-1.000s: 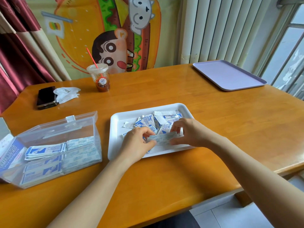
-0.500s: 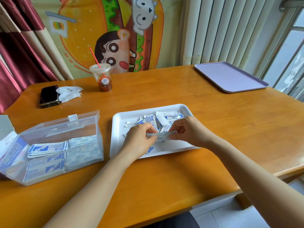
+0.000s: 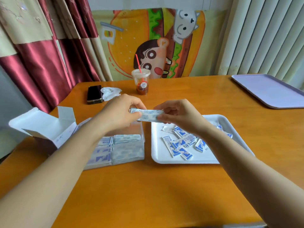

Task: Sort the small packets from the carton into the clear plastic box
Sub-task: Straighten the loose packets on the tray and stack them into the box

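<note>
Packet stack pinched at mid-frame.
Left hand and right hand each pinch one end, over the gap between clear plastic box and white tray; carton far left; tabletop stretches below.

Bare table in front; clear plastic box and white tray side by side, narrow gap between.
</note>
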`<state>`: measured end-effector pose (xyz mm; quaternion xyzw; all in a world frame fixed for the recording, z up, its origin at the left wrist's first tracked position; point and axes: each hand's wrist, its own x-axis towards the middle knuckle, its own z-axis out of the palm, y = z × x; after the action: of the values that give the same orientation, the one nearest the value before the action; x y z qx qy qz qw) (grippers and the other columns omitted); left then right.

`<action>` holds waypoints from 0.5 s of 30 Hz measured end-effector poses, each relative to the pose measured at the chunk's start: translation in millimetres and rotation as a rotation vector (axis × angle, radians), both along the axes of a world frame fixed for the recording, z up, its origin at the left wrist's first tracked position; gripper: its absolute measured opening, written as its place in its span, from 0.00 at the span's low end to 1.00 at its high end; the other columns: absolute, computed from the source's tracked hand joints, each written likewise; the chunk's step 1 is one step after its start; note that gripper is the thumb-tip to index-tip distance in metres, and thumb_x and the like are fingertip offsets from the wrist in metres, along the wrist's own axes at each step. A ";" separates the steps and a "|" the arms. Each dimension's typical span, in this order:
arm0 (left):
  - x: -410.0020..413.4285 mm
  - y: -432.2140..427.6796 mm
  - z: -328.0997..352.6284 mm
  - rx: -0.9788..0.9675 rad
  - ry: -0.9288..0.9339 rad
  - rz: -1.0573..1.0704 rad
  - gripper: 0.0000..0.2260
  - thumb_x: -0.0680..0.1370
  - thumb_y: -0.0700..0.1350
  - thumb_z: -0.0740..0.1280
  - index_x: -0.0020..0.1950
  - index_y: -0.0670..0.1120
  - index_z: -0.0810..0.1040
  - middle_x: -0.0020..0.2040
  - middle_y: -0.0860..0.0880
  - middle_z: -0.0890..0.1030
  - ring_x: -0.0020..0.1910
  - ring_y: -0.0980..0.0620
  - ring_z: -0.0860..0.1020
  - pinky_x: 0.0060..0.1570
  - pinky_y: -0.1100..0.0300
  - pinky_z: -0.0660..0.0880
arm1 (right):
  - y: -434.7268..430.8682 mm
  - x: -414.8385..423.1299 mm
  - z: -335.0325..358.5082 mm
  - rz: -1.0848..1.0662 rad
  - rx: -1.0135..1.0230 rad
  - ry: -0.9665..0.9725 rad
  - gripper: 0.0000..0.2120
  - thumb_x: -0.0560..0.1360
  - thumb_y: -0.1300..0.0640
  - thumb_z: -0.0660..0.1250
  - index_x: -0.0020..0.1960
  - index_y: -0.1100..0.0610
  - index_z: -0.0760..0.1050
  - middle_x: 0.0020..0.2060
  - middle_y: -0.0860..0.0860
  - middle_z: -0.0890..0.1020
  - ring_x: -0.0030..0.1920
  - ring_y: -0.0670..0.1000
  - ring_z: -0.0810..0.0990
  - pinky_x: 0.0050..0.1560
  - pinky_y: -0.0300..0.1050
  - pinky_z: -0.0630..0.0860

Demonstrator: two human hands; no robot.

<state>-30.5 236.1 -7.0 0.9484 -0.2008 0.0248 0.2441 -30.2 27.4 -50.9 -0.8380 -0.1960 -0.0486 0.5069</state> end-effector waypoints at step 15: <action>15.6 50.8 -29.4 0.186 0.160 0.099 0.07 0.82 0.47 0.59 0.51 0.50 0.77 0.36 0.57 0.74 0.30 0.56 0.77 0.33 0.61 0.69 | 59.3 22.1 -18.5 -0.006 -0.081 0.085 0.12 0.72 0.62 0.71 0.55 0.57 0.82 0.46 0.52 0.85 0.40 0.51 0.84 0.44 0.43 0.82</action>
<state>-14.9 286.9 -36.4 0.9746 -0.1351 -0.0579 0.1689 -8.1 86.7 -69.4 -0.8598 -0.1733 -0.0063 0.4802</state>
